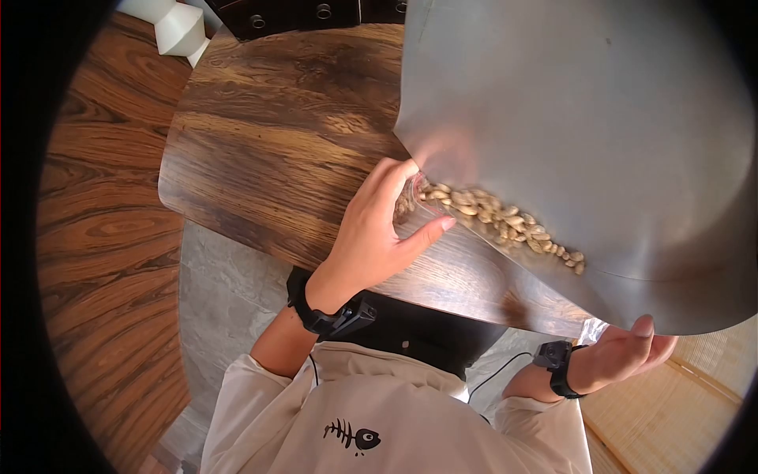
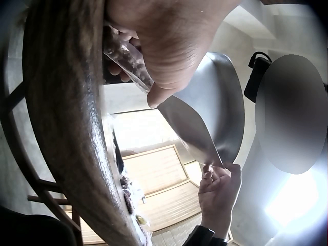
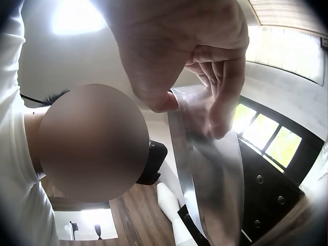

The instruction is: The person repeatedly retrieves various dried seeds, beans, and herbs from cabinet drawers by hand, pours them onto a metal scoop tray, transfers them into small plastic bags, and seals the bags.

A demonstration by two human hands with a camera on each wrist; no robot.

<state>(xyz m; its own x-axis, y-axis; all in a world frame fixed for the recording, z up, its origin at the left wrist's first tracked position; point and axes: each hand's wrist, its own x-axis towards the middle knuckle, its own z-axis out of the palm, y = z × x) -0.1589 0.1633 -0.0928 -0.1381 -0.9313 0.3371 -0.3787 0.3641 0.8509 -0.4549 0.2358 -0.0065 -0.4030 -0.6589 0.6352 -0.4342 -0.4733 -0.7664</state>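
Note:
A large grey flexible mat (image 1: 568, 118) is raised and bent, with a line of what look like unshelled peanuts (image 1: 513, 225) lying along its lower fold. My right hand (image 1: 624, 355) pinches the mat's near right edge; the right wrist view shows the thumb on one face and the fingers on the other. At the opposite end of the fold, my left hand (image 1: 379, 221) holds a clear plastic container (image 1: 404, 207) with some nuts inside. Its mouth is right at the mat's left corner, and the hand covers much of its body.
Under the mat is a dark wood-grain table (image 1: 276, 134) with a curved edge. Dark drawers (image 1: 292, 16) and a white faceted object (image 1: 180, 30) stand beyond it. A crumpled clear plastic piece (image 1: 592, 330) lies by the table's right edge, near the right hand.

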